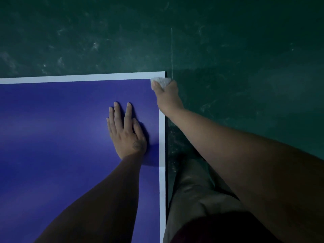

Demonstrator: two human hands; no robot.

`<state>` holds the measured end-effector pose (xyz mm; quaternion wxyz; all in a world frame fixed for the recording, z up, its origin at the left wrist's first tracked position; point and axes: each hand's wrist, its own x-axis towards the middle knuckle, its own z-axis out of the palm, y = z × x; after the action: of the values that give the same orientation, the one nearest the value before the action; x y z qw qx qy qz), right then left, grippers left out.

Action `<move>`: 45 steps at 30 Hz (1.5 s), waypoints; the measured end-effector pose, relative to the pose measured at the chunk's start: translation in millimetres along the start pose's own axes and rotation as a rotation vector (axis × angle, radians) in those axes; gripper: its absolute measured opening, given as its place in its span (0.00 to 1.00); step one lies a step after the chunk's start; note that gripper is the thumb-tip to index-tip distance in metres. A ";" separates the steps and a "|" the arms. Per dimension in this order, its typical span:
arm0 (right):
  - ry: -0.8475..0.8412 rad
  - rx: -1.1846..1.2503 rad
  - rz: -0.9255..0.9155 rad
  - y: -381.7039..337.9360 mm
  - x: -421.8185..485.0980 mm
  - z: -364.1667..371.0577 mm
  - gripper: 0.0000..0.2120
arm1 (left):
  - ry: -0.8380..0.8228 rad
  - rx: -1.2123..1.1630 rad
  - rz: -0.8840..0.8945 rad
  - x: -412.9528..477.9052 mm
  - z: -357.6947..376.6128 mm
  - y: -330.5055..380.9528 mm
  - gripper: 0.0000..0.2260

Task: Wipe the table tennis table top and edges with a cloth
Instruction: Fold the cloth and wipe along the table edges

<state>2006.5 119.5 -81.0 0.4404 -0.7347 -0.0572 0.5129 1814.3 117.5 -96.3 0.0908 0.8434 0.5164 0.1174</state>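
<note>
The table tennis table [61, 137] has a blue top with a white border line along its far and right edges. Its far right corner lies near the middle of the head view. A small white cloth [162, 81] sits bunched at that corner, on the right edge. My right hand [167, 95] grips the cloth, thumb on the table top and fingers curled over the edge. My left hand [125, 130] rests flat on the blue top with fingers straight and spread, a little left of the right border.
A dark green floor [228, 58] with pale scuff marks surrounds the table beyond and to the right. My legs in grey-brown trousers [192, 199] stand close against the table's right edge.
</note>
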 end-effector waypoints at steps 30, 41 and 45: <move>0.050 -0.028 0.033 41.1 -37.4 11.4 0.33 | -0.037 0.007 -0.154 5.0 -7.6 6.5 0.26; -0.202 -0.505 -0.032 -11.2 44.0 -38.6 0.35 | -0.079 0.032 -0.272 9.4 -11.1 8.4 0.27; -0.512 -0.801 -0.003 -53.0 65.4 -63.6 0.31 | -0.115 0.020 -0.295 10.4 -13.9 11.0 0.27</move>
<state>2107.7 149.3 -84.1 0.0948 -0.6965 -0.3582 0.6145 1824.1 122.3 -78.9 0.1283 0.7644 0.6299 0.0491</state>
